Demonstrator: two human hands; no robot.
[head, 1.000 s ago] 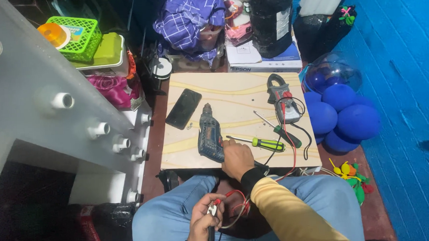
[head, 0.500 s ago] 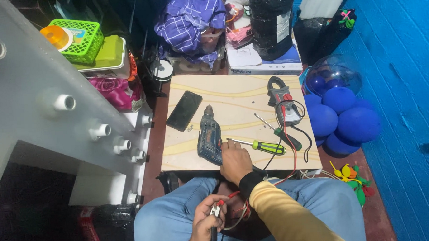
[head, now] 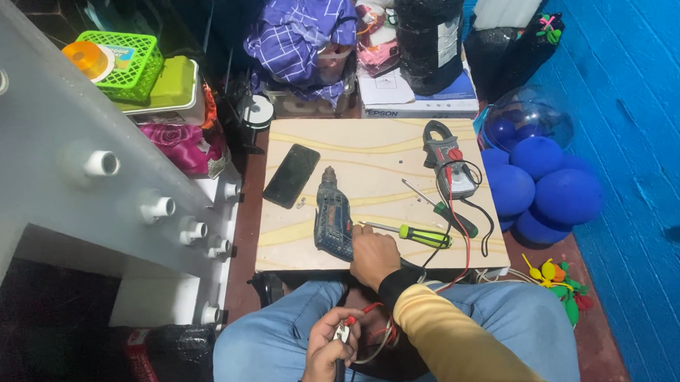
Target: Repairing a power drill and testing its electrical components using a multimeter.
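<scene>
In the head view, the right hand (head: pixel 374 256) lay curled on the near edge of the pale wooden board (head: pixel 369 148), touching the grey-blue electric drill (head: pixel 332 218) lying there. The left hand (head: pixel 329 351), low over the lap, pinched a small metal-tipped probe (head: pixel 342 333) with red wire (head: pixel 370 309). A green-handled screwdriver (head: pixel 415 234) lay just beside the right hand.
</scene>
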